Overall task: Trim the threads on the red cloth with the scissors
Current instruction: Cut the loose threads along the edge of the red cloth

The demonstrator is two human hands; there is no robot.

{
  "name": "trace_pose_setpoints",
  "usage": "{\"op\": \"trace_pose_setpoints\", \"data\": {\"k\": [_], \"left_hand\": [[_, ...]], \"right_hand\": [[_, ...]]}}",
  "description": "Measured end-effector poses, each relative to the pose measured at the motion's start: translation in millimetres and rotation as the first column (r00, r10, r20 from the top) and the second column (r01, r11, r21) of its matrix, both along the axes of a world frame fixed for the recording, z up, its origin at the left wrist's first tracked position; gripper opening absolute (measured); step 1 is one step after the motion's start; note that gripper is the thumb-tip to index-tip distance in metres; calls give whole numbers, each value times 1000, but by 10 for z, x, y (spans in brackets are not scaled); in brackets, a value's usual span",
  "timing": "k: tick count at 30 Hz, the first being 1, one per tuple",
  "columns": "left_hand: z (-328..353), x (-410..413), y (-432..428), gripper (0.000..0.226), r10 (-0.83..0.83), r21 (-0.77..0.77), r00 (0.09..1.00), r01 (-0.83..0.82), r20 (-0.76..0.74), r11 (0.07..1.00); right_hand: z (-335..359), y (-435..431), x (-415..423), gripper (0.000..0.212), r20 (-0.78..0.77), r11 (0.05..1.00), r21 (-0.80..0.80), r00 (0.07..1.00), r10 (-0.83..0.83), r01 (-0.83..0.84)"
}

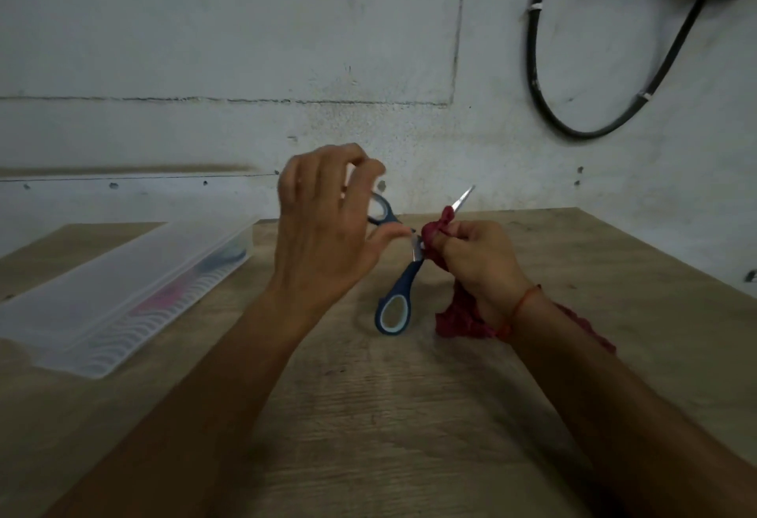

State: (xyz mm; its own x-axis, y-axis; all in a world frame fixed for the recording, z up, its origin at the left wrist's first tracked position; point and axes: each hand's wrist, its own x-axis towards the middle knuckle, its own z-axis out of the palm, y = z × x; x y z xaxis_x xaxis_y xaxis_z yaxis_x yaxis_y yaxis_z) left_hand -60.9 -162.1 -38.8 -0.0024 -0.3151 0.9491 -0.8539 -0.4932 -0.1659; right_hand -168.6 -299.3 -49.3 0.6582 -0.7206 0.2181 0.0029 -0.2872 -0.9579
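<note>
Red cloth (454,323) is bunched up in the right hand (479,261), fingers curled tight round it, just over the table (409,415). Left hand (323,226) pinches the top handle of the scissors (409,280), which gape wide (bottom loop hangs free). Cloth looks soft and floppy, so I'd pinch right beside each thread to keep it taut.

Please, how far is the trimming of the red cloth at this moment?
Done: both things are picked up. The right hand grips the red cloth, and the left hand appears to hold the scissors by the upper handle. In hand: the blades stand wide open at the bunched cloth. Left: the cut itself. No cut threads show on the table, so earlier trimming cannot be judged.
</note>
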Motion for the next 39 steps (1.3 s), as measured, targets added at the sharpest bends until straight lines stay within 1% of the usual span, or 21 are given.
{"op": "trace_pose_setpoints", "data": {"k": [1, 2, 3, 4, 5, 7, 8, 9, 11, 14, 16, 18, 22, 24, 27, 28, 30, 33, 36, 38, 39], "left_hand": [[-38, -42, -31, 65, 8, -113, 1000, -9, -12, 994], [-83, -108, -71, 60, -20, -212, 996, 2, -81, 977], [-136, -181, -120, 55, -77, -292, 977, 15, -200, 956], [-184, -252, -166, 49, -136, -330, 927, 13, -351, 944], [-215, -309, -204, 44, -178, -316, 843, 10, -508, 949], [-290, -363, -277, 42, -165, -157, 606, 67, -778, 985], [-330, -376, -304, 45, -124, -60, 499, 142, -857, 988], [-357, -395, -319, 45, -95, 6, 426, 231, -899, 973], [-381, -420, -335, 35, -103, 38, 375, 352, -921, 935], [-365, -423, -336, 22, -154, 10, 366, 409, -918, 912], [-343, -415, -329, 18, -207, -43, 315, 455, -926, 889], [-342, -416, -333, 14, -276, -114, 261, 501, -925, 858], [-366, -450, -362, 14, -358, -194, 241, 515, -902, 835], [-360, -438, -342, 13, -350, -185, 262, 499, -899, 847], [-390, -331, -282, 9, -313, -151, 291, 469, -904, 870], [-399, -305, -266, 10, -303, -138, 299, 468, -905, 873], [-413, -295, -266, 12, -300, -126, 311, 475, -902, 871], [-409, -317, -293, 13, -345, -177, 285, 484, -894, 857], [-398, -282, -288, 15, -361, -207, 266, 470, -894, 858], [-413, -234, -275, 15, -366, -235, 217, 463, -905, 855], [-425, -212, -277, 15, -366, -247, 187, 461, -912, 852]], "right_hand": [[-3, -7, 8, 23, 39, 999, 51, 999, -20, 18], [-14, -12, 18, 24, 64, 996, 86, 997, -39, 33], [-25, -16, 29, 24, 78, 993, 104, 995, -59, 50], [-41, -16, 44, 24, 80, 991, 113, 994, -78, 69], [-57, -17, 58, 24, 81, 989, 117, 992, -95, 86], [-96, -1, 90, 27, 95, 987, 118, 988, -124, 112], [-125, 11, 109, 29, 100, 985, 118, 986, -135, 122], [-153, 36, 127, 30, 99, 984, 118, 985, -143, 131], [-211, 90, 160, 35, 79, 984, 113, 986, -148, 139], [-302, 88, 237, 48, 91, 985, 113, 986, -140, 129], [-302, 92, 242, 52, 94, 983, 114, 983, -155, 144], [-260, 116, 216, 52, 95, 979, 117, 979, -179, 168], [-220, 135, 213, 47, 91, 965, 124, 965, -245, 233], [-224, 149, 216, 45, 87, 975, 128, 978, -192, 180], [-237, 123, 150, 28, 111, 975, 206, 992, 67, -89], [-221, 113, 116, 24, 98, 968, 204, 987, 126, -144], [-192, 96, 94, 22, 71, 973, 190, 990, 120, -132], [-167, 115, 135, 27, 109, 981, 193, 994, 13, -34], [-162, 112, 135, 30, 144, 960, 256, 987, 75, -110], [-151, 57, 95, 30, 97, 955, 260, 988, 123, -145], [-138, 13, 76, 29, 71, 960, 250, 991, 111, -126]]}}
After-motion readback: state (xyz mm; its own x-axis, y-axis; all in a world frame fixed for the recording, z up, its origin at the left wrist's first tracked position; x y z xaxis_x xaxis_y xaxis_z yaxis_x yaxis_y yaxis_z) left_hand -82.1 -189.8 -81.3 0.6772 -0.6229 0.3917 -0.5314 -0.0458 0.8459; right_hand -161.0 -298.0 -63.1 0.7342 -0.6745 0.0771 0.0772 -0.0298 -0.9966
